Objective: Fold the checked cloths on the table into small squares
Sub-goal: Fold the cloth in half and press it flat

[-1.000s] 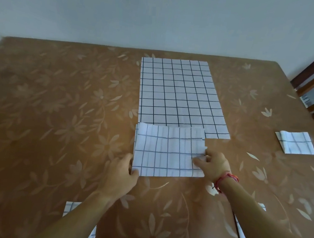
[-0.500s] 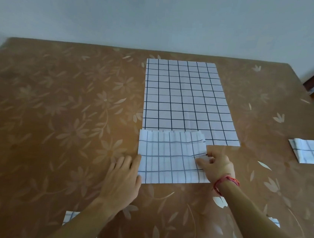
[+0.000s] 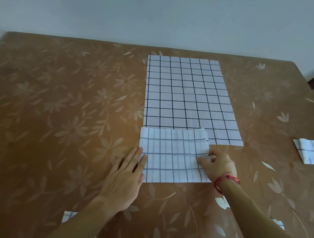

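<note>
White cotton with thin dark checks lies doubled over in the lower middle of the frame. This folded cloth (image 3: 171,159) sits on the brown flowered bench (image 3: 56,108). Its far edge overlaps the near edge of a larger open cloth (image 3: 189,95), which is spread flat toward the upper middle.

A second ago the left grip (image 3: 124,179) was curled at the folded cloth's lower left corner. Now it is released, with straight fingers lying flat and the fingertips pressing on the left edge. The right grip (image 3: 219,166), with a red thread (image 3: 227,179) at its wrist, has kept its pinch on the right edge, thumb and fingers closed on the fabric about halfway up that side. The cloth itself has barely shifted on the bench.

I read this as the left side changing from holder to anchor. The fold just made is being set, and the right edge looks ready to be carried across for the next halving.

One finished small square (image 3: 313,151) rests at the right edge of the frame, well apart. A corner of more checked fabric (image 3: 68,216) shows at the lower left beside the forearm. The open cloth is untouched, so much of the task remains.
</note>
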Demonstrator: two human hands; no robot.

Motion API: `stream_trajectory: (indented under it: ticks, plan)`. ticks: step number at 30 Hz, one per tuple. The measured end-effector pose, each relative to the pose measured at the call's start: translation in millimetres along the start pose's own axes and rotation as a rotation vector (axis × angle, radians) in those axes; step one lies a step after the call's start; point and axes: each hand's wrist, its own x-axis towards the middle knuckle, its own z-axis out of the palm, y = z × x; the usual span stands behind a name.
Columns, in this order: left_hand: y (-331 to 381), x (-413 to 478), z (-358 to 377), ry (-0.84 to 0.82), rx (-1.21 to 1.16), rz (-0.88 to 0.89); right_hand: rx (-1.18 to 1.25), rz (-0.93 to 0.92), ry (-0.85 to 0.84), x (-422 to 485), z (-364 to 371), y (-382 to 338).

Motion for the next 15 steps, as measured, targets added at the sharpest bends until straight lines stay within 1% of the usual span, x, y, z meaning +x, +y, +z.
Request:
stream_trajectory:
  ticks: [7,13,15]
  plan:
    - [-7,-3,-4,0.007,-0.006,0.035,-0.025,0.019,0.002,3,3,3]
    - [-9,-2,-11,-0.039,0.008,0.05,-0.031,0.019,0.004,4,5,3]
    - [-9,-1,-13,-0.058,0.018,0.054,-0.07,0.023,0.02,1,4,0]
